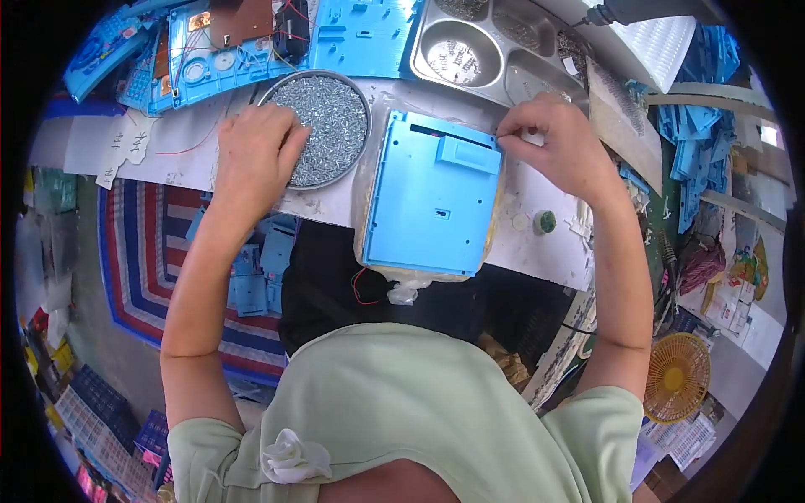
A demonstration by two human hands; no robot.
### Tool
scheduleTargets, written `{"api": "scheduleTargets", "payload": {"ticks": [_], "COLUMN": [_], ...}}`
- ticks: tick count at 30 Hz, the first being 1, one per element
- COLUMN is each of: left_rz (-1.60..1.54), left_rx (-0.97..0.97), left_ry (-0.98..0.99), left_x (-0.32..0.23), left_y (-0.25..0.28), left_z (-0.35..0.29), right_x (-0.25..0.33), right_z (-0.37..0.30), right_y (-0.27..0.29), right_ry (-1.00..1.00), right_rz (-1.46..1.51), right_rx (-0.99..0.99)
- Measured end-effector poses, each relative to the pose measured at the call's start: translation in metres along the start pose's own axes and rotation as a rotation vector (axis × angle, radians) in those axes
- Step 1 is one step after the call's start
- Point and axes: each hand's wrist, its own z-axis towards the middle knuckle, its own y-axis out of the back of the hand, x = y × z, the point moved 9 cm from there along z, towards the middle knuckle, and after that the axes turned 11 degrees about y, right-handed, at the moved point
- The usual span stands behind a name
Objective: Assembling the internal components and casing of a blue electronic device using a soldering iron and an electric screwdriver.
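Observation:
A light blue plastic casing [432,197] lies back-side up on a plastic-wrapped pad [369,226] at the table's front edge. It has a slot along its far side, a raised block and several small holes. My right hand [558,142] is at the casing's far right corner, thumb and forefinger pinched together; anything between them is too small to make out. On the left, my left hand [258,151] rests over the rim of a round metal bowl [366,126] full of small silver screws [323,121]. Its fingers are curled toward the screws, and their tips are partly hidden.
Behind the casing stands a steel tray [417,71] with compartments of small metal parts. More blue casings [360,38], some wired, lie at the back left. A small green-topped container [545,221] sits right of the casing. A black tool [637,12] hangs at the top right.

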Motion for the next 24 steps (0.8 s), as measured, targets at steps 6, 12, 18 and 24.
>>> {"api": "scheduleTargets", "payload": {"ticks": [6, 12, 18, 24], "left_rz": [-0.271, -0.420, -0.469, -0.687], "left_rx": [0.132, 0.129, 0.109, 0.196], "left_ry": [0.134, -0.035, -0.085, 0.388], "left_x": [0.000, -0.049, -0.068, -0.007], "left_y": [0.002, -0.008, -0.010, 0.008], "left_z": [0.002, 0.010, 0.021, -0.002], "right_x": [0.006, 0.008, 0.021, 0.098], "right_z": [0.008, 0.023, 0.042, 0.103], "right_y": [-0.005, -0.010, -0.001, -0.052], "right_ry": [0.048, 0.040, 0.097, 0.502], "right_rz": [-0.048, -0.108, -0.107, -0.162], "right_rx": [0.041, 0.207, 0.146, -0.051]}}
